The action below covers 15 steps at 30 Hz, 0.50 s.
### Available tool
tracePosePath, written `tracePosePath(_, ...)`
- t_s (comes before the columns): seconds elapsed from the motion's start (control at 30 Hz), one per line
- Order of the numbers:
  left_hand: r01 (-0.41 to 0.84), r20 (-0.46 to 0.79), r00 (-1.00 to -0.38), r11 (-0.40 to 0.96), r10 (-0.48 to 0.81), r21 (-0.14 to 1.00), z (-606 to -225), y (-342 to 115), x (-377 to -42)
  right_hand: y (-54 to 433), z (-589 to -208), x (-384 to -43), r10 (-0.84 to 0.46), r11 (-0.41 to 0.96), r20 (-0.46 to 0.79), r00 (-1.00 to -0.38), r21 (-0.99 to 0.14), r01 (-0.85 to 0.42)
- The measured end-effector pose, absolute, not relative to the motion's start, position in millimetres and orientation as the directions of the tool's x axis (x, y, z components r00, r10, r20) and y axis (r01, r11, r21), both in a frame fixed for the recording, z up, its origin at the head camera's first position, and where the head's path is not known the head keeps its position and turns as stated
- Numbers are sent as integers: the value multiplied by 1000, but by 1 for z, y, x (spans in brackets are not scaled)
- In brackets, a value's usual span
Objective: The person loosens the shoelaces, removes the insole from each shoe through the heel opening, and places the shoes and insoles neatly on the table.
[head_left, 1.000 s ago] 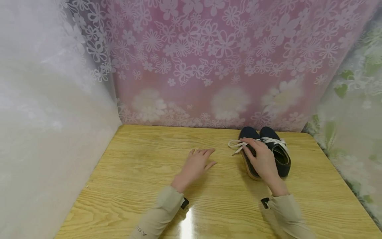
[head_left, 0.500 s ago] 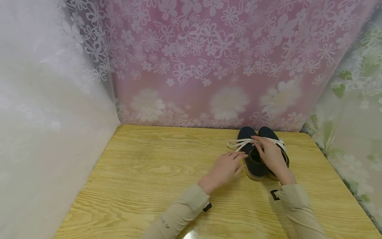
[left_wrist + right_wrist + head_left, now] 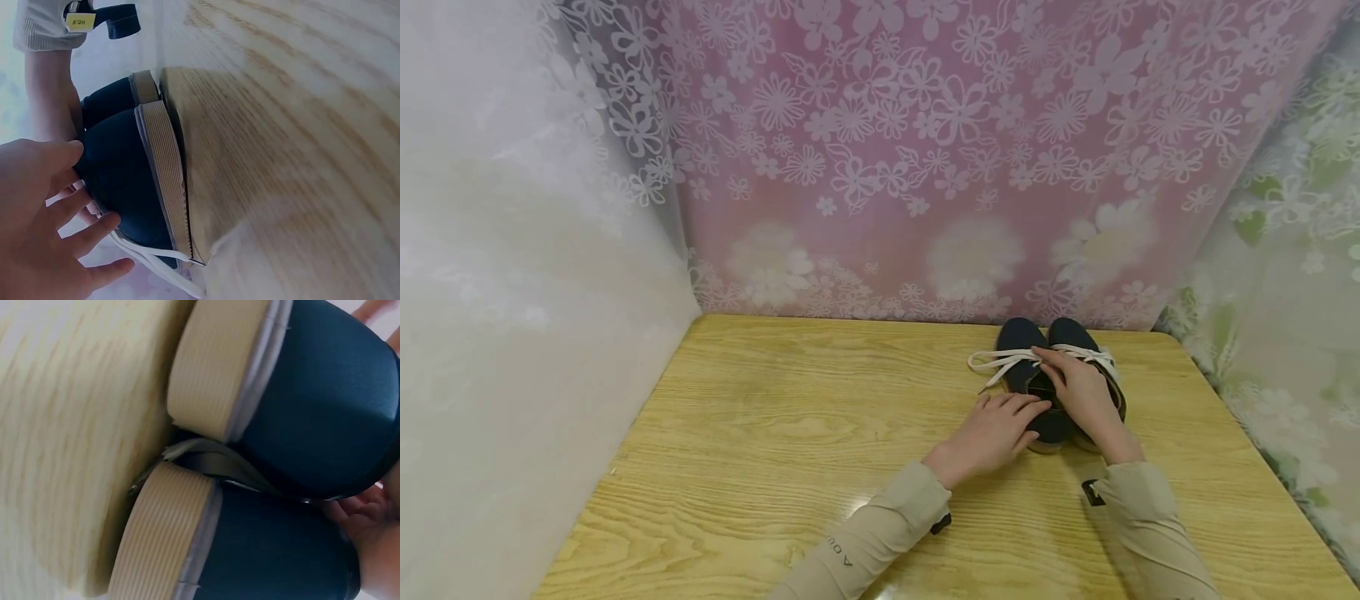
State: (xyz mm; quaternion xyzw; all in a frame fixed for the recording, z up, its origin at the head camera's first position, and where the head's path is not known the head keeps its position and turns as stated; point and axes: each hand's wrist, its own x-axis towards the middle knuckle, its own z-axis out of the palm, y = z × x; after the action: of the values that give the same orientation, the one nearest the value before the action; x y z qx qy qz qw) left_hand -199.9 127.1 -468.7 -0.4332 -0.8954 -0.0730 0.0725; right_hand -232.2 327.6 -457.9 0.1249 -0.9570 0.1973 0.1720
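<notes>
A pair of dark navy lace-up shoes stands side by side, toes toward the back curtain. My right hand (image 3: 1078,392) reaches over the left shoe (image 3: 1021,335), with fingers at its inner edge near the white lace (image 3: 1000,358). In the right wrist view its curled fingers lie between the left shoe (image 3: 325,394) and the right shoe (image 3: 275,550), seemingly pinching the left one's edge. My left hand (image 3: 996,429) lies by the left shoe's heel and opening. Its fingers are spread and relaxed in the left wrist view; the thumb appears to touch the shoe.
The shoes stand near the back right of a wooden table (image 3: 775,417). A pink floral curtain (image 3: 880,167) hangs behind it. Pale hangings flank the left side (image 3: 550,292) and right side (image 3: 1277,317). A loose lace loop sticks out left of the left shoe.
My left hand has moved right from the bare table to the left shoe's heel. My right hand has shifted slightly right, uncovering more of the left shoe's opening.
</notes>
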Motion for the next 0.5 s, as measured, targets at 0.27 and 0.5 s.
tracePosePath(0.27,778,210,-624,623,753,76,-469,124,-200,326,-463,-232,-169,883,416,-894,-339,-324)
tracePosePath(0.5,774,241,-627,627,740,89,-463,113,-200,319,-463,-232,-175,882,432,-884,-329,-336)
